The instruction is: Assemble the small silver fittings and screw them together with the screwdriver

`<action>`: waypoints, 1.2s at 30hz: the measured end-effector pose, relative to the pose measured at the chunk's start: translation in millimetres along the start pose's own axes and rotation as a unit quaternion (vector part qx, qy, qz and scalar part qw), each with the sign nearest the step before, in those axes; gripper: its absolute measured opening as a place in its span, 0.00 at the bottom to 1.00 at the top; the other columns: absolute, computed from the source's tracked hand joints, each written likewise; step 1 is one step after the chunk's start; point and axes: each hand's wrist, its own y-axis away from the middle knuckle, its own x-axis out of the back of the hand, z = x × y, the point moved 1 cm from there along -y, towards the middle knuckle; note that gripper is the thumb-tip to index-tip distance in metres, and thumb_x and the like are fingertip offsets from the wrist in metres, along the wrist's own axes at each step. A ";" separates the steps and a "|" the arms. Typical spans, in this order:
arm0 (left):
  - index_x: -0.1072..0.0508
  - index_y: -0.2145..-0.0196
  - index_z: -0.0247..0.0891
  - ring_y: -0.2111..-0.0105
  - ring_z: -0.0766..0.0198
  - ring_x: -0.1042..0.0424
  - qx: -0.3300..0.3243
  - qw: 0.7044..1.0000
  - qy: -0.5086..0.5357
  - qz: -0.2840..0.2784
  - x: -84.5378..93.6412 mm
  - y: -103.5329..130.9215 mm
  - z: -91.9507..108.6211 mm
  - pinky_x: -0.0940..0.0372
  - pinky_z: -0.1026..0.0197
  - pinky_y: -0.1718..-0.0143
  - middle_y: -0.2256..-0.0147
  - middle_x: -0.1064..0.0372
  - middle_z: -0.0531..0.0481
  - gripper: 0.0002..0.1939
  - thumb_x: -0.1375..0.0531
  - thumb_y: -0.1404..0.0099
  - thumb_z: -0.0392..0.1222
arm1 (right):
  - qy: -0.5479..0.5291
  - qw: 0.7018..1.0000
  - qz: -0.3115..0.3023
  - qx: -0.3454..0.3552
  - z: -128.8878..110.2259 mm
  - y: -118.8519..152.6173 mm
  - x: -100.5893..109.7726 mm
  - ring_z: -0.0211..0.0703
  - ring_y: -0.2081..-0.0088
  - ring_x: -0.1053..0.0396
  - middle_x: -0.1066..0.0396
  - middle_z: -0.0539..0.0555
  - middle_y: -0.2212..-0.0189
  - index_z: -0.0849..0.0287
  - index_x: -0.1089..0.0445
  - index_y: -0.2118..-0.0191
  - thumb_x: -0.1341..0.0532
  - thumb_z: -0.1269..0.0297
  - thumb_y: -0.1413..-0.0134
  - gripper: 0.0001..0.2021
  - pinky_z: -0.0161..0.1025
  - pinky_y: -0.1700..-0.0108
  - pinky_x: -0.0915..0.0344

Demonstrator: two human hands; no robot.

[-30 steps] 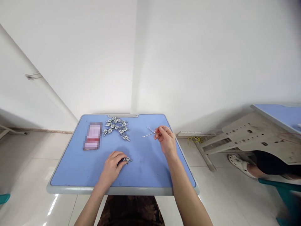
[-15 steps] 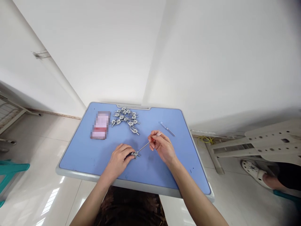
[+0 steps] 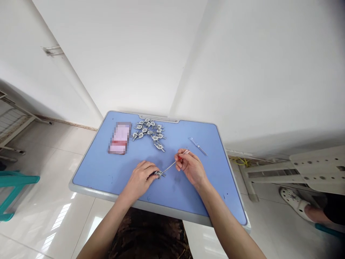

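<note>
Between the thumb and fingers of my left hand (image 3: 142, 177) is a small silvery metal fitting (image 3: 159, 174), held low over the blue tabletop (image 3: 129, 172). My right hand (image 3: 192, 168) is closed round the clear and red handle of a screwdriver (image 3: 170, 166). The screwdriver's thin shaft slants down to the left, and its tip meets the fitting. I cannot make out exactly where the tip sits on it. Farther back, several similar metal fittings (image 3: 150, 132) lie in a loose cluster.
A pixelated, phone-like object (image 3: 120, 138) lies left of the cluster. A second screwdriver (image 3: 198, 146) with a clear handle rests at the right. The table stands against a white wall (image 3: 140, 64). A teal stool (image 3: 16, 183) is at the left, another person's clog (image 3: 293, 202) at the right.
The camera view has shifted, so the table appears slightly farther right. Both hands keep their holds, with the screwdriver tip still at the fitting.
</note>
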 end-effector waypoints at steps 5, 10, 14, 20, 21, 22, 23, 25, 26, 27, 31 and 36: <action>0.26 0.58 0.41 0.58 0.60 0.31 0.002 1.000 0.000 -0.001 -0.3 0.0 -0.8 0.34 0.56 0.55 0.59 0.28 0.49 0.07 0.41 0.33 0.37 | -0.006 1.000 0.002 -0.003 2.1 -1.5 -0.1 0.33 0.81 0.44 0.33 0.47 0.79 0.57 0.36 0.69 0.38 0.65 0.57 0.07 0.33 0.79 0.42; 0.26 0.58 0.40 0.59 0.60 0.31 0.002 1.000 0.000 -0.003 0.1 -0.1 -0.1 0.35 0.56 0.55 0.59 0.28 0.49 0.07 0.41 0.33 0.38 | -0.017 1.000 -0.001 -0.007 2.8 -2.5 0.5 0.32 0.82 0.44 0.33 0.47 0.80 0.57 0.35 0.70 0.38 0.66 0.59 0.07 0.33 0.80 0.43; 0.25 0.58 0.41 0.59 0.60 0.31 0.004 1.000 0.001 -0.001 0.2 -0.1 0.0 0.35 0.57 0.55 0.59 0.28 0.49 0.07 0.41 0.33 0.38 | -0.018 1.000 -0.001 -0.009 3.0 -3.3 1.4 0.32 0.82 0.44 0.33 0.48 0.80 0.57 0.35 0.70 0.38 0.67 0.60 0.07 0.32 0.80 0.43; 0.26 0.58 0.41 0.58 0.60 0.31 0.007 1.000 0.002 -0.003 -0.1 0.2 -0.6 0.35 0.56 0.55 0.59 0.28 0.49 0.07 0.42 0.33 0.38 | -0.021 1.000 -0.010 -0.009 2.6 -2.9 1.0 0.32 0.83 0.45 0.33 0.48 0.81 0.57 0.35 0.71 0.38 0.67 0.61 0.07 0.32 0.81 0.43; 0.26 0.58 0.41 0.58 0.60 0.31 0.008 1.000 0.002 -0.003 -0.1 0.2 -0.5 0.35 0.56 0.55 0.59 0.28 0.49 0.07 0.42 0.33 0.38 | -0.021 1.000 -0.012 -0.008 2.4 -2.7 0.8 0.32 0.83 0.45 0.33 0.48 0.81 0.57 0.35 0.71 0.38 0.67 0.61 0.07 0.32 0.81 0.43; 0.26 0.58 0.41 0.58 0.60 0.31 0.009 1.000 0.002 -0.004 0.0 0.2 -0.3 0.35 0.56 0.55 0.59 0.28 0.49 0.07 0.42 0.33 0.38 | -0.021 1.000 -0.014 -0.007 2.2 -2.5 0.5 0.32 0.83 0.45 0.33 0.48 0.81 0.57 0.35 0.71 0.38 0.67 0.60 0.06 0.32 0.81 0.43; 0.26 0.58 0.40 0.58 0.60 0.31 0.010 1.000 0.002 -0.004 0.0 0.3 -0.1 0.35 0.56 0.55 0.59 0.28 0.49 0.07 0.42 0.33 0.38 | -0.021 1.000 -0.015 -0.006 2.0 -2.3 0.2 0.32 0.83 0.45 0.33 0.48 0.81 0.57 0.35 0.71 0.38 0.67 0.60 0.06 0.32 0.81 0.44; 0.26 0.58 0.41 0.58 0.60 0.31 0.011 1.000 0.003 -0.004 0.1 0.4 0.0 0.35 0.56 0.55 0.59 0.28 0.49 0.07 0.42 0.32 0.39 | -0.023 1.000 -0.019 -0.003 1.6 -1.7 -0.3 0.31 0.83 0.45 0.33 0.47 0.81 0.57 0.35 0.71 0.38 0.67 0.60 0.06 0.32 0.81 0.44; 0.26 0.58 0.41 0.58 0.60 0.31 0.012 1.000 0.005 -0.004 0.1 0.4 0.0 0.35 0.56 0.55 0.59 0.28 0.49 0.07 0.42 0.32 0.39 | -0.024 0.999 -0.022 -0.002 1.4 -1.3 -0.5 0.31 0.83 0.46 0.33 0.47 0.81 0.57 0.35 0.71 0.38 0.67 0.60 0.06 0.32 0.81 0.45; 0.26 0.58 0.41 0.58 0.60 0.32 0.012 1.000 0.006 -0.005 0.1 0.5 0.0 0.35 0.56 0.55 0.59 0.28 0.49 0.07 0.42 0.32 0.39 | -0.024 0.999 -0.024 -0.001 1.1 -0.9 -0.6 0.31 0.83 0.46 0.33 0.47 0.80 0.57 0.35 0.71 0.38 0.67 0.59 0.06 0.32 0.81 0.45; 0.26 0.58 0.41 0.58 0.60 0.32 0.014 1.000 0.011 -0.008 0.2 0.8 -0.2 0.36 0.56 0.54 0.59 0.28 0.49 0.07 0.42 0.32 0.39 | -0.023 0.999 -0.030 0.018 -0.4 1.6 -0.7 0.31 0.83 0.47 0.34 0.47 0.80 0.57 0.35 0.70 0.39 0.68 0.58 0.05 0.32 0.81 0.47; 0.26 0.58 0.41 0.58 0.60 0.32 0.017 1.000 0.010 -0.011 0.6 0.7 0.5 0.36 0.56 0.55 0.58 0.28 0.49 0.07 0.42 0.32 0.39 | -0.019 0.998 -0.045 0.047 -3.0 5.1 -2.0 0.31 0.82 0.48 0.35 0.47 0.80 0.57 0.34 0.71 0.40 0.68 0.58 0.05 0.32 0.81 0.50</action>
